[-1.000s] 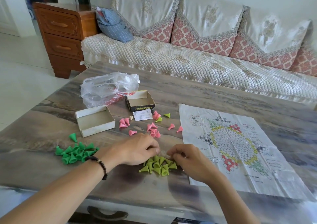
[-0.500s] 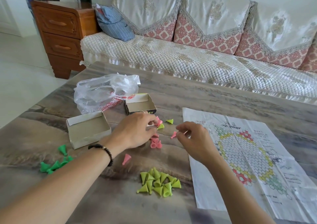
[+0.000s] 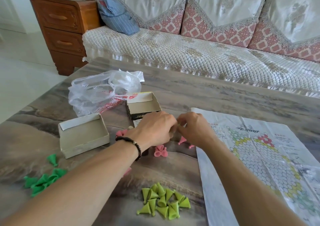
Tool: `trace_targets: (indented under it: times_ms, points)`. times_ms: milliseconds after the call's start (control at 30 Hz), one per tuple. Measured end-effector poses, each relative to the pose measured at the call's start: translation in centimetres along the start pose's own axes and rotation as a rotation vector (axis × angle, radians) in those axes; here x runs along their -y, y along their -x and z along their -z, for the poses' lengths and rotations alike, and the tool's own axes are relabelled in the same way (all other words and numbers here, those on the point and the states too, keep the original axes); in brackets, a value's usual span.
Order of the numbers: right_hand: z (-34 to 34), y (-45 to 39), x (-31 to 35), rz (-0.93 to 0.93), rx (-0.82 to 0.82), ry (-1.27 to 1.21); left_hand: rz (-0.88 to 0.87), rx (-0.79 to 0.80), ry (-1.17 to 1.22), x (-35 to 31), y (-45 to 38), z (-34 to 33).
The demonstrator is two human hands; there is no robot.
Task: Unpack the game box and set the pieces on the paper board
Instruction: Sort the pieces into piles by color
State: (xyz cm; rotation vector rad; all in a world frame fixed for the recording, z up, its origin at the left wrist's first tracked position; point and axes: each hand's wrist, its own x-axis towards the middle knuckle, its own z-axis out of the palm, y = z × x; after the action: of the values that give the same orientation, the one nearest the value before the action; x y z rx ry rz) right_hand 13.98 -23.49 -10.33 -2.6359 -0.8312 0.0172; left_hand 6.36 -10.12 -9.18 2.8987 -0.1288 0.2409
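Pink pieces (image 3: 160, 151) are lying scattered at the table's (image 3: 207, 94) centre, about six showing, some hidden under the hands; the left hand (image 3: 154, 130) and right hand (image 3: 194, 130) are meeting just above them, fingers curled together, and whether they are pinching a piece cannot be told; some sixteen lime pieces (image 3: 163, 201) are heaped at 6 o'clock; dark green pieces (image 3: 43, 179), partly hidden, at 8; two box halves (image 3: 83, 135) (image 3: 143, 104) at 10 and 12; one paper board (image 3: 259, 156) at 3; one plastic bag (image 3: 103, 91) at 11.

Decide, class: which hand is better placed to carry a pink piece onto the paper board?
Probably the right hand: it sits beside the paper board, with pink pieces just under it. The left hand lies farther from the board.
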Motion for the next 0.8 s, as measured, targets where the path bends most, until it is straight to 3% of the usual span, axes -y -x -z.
trace_targets:
  times_ms: [300, 567, 800]
  points:
    - [1.6, 4.0, 1.6, -0.022, -0.124, -0.236, 0.004, -0.024, 0.299, 0.5, 4.8, 2.3]
    - [2.3, 12.3, 2.8, 0.023, 0.002, -0.3, 0.098, -0.013, 0.415, 0.7, 11.1, 3.2]
    - [2.3, 15.9, 3.1, -0.049, 0.057, -0.265, 0.119, 0.149, 0.429, 0.1, 15.0, 3.6]
